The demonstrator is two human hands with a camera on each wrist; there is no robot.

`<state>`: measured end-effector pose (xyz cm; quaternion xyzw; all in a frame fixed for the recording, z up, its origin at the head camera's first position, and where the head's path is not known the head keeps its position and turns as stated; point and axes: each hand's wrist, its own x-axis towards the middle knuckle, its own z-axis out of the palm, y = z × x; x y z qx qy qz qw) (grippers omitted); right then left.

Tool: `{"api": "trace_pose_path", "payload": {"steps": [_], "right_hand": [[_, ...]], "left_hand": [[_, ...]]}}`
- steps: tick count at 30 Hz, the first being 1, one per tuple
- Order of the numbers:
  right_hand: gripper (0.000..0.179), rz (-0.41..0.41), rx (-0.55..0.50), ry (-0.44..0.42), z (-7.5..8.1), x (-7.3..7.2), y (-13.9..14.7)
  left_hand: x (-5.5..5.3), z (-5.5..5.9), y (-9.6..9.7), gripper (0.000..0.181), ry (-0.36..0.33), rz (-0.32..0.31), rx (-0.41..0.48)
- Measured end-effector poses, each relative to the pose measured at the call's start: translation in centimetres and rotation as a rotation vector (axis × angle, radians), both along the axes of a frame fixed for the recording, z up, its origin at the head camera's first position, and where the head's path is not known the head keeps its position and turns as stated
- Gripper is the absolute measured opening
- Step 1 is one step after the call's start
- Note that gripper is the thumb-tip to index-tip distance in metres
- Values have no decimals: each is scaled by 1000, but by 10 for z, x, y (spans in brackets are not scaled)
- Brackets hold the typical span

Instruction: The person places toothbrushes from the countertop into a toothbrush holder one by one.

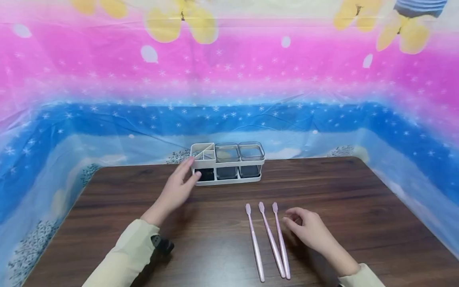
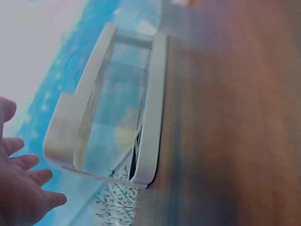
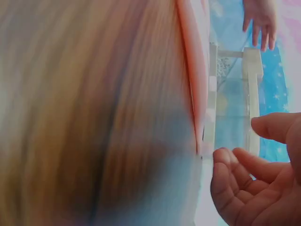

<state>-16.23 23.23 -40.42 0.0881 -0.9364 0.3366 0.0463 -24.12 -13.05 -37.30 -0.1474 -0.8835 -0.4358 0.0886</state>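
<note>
"How did the left hand [image 1: 177,185] lie?"

"It stretched forward from a pale sleeve [image 1: 125,251], empty, fingers spread wide, at the white rack's [image 1: 229,182] left end. I couldn't tell whether it touched; the left wrist view cut off part of it."

"What did the rack hold?"

"Its left section had a slanted divider; two clear cups [image 1: 227,153] [image 1: 252,151] sat in the middle and right sections."

"And the toothbrushes [image 1: 255,247] [image 1: 271,241] [image 1: 281,241]?"

"Three pink ones lay on the table [image 1: 125,199] in front of the rack, the right two's handle ends close together. The right wrist view showed only a blurred pink streak."

"The right hand [image 1: 313,231]?"

"Just right of them, fingers loosely bent, a narrow gap before the thumb, holding nothing. The head view's lower edge cut off its sleeve."
</note>
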Motion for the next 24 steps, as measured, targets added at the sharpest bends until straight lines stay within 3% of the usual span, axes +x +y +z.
{"api": "trace_pose_path", "payload": {"steps": [5,10,13,17,24], "right_hand": [[28,-21,-102,-133,-7,1,-8],[31,-17,-167,-209,-12,-3,-14],[30,-62,-127,-209,-15,-6,-16],[29,-124,-29,-172,-17,-10,-18],[27,-162,16,-172,-16,-15,-22]], "left_hand": [[-37,0,-7,53,-124,92,261],[-62,-4,-14,52,-231,152,366],[-69,-5,-12,51,-255,136,370],[-76,-8,-8,50,-234,89,366],[-78,-12,-4,50,-208,66,365]]}}
